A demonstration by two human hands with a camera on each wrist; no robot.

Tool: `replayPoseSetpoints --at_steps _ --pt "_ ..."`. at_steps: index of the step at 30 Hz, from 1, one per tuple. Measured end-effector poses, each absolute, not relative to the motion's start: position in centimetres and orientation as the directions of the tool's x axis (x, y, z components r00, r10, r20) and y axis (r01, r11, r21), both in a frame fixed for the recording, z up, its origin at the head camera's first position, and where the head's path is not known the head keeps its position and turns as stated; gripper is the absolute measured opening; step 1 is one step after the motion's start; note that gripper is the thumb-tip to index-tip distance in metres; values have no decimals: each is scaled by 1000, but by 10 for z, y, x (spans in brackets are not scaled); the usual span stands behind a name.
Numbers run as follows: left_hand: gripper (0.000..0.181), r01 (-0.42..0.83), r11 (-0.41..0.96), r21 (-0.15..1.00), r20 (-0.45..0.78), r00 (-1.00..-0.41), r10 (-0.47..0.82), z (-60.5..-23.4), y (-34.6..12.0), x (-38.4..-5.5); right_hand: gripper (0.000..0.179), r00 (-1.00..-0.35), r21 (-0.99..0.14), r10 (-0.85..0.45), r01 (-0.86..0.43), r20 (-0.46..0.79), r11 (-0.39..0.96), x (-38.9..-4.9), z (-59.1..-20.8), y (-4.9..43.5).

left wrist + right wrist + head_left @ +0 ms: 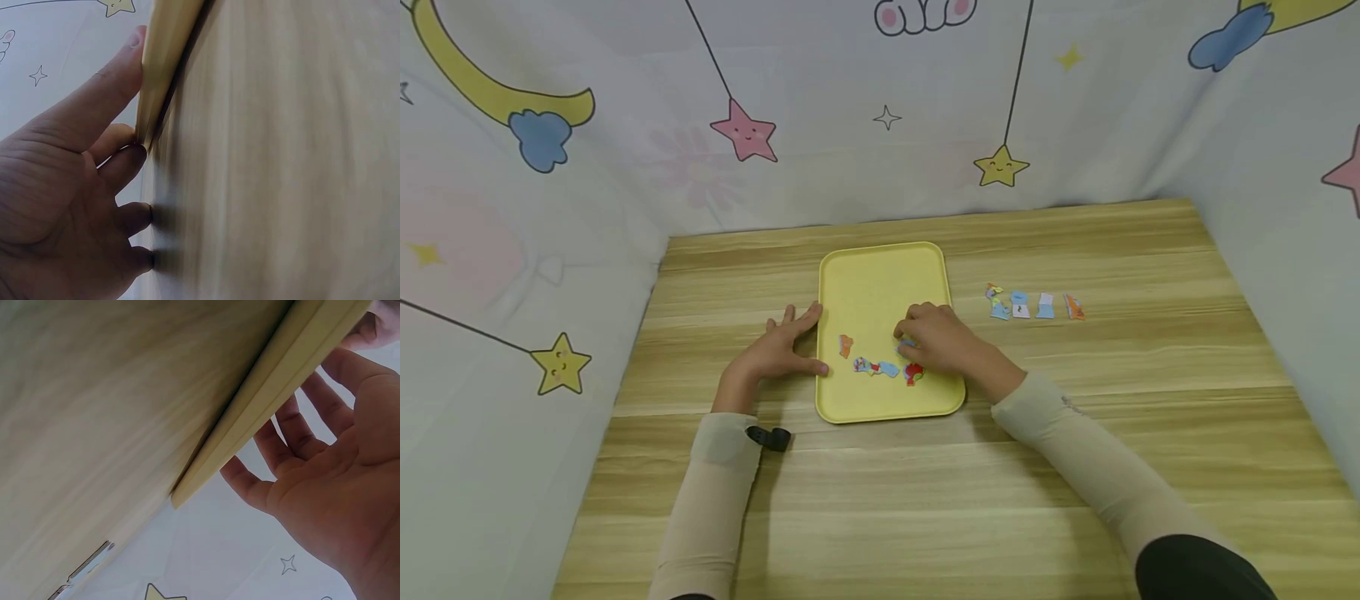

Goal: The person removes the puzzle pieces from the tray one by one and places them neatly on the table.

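A yellow tray [880, 279] lies on the table with several small, colourful puzzle pieces near its front. My right hand [942, 340] reaches over the tray from the right, its thumb and fingers curled about a blue puzzle piece [906, 343]. The right wrist view hides that piece behind the tray's rim [269, 406]. Just below that hand is a red puzzle piece [913, 372]. Joined pieces [876, 367] lie left of it, and an orange piece [846, 345] sits farther left. My left hand [775, 348] is spread at the tray's left edge, its thumb [106, 94] touching the rim.
To the right of the tray, several more puzzle pieces stand in a row on the wooden table [1150, 400], from a blue-yellow one [996, 302] to an orange one [1074, 307]. A printed cloth [850, 183] hangs behind the table and at both sides.
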State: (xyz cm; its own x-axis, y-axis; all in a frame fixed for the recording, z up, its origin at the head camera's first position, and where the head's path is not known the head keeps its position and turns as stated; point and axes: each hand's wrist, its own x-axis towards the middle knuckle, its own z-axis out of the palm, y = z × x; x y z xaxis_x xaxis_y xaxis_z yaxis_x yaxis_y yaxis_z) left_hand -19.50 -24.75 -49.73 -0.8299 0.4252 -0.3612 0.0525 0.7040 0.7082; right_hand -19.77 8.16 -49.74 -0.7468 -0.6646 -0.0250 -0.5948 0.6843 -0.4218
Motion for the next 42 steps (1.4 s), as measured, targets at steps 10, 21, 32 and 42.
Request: replayPoseSetpoints --at_steps 10,21,32,42 --pt "119 52 713 699 -366 -831 420 -497 -248 -195 15 -737 -412 -675 -602 -44 684 -197 -498 80" --pt "118 68 712 699 -359 -828 431 -499 -249 -194 20 -732 -406 -678 -602 -64 688 -196 -495 81" --pt "117 77 713 697 -353 -829 434 -496 -247 -195 36 -718 -406 -691 -607 -88 683 -195 -493 83" --pt "118 75 719 691 -358 -828 431 -497 -247 -195 23 -719 -377 -690 -619 -79 689 -197 -495 81"
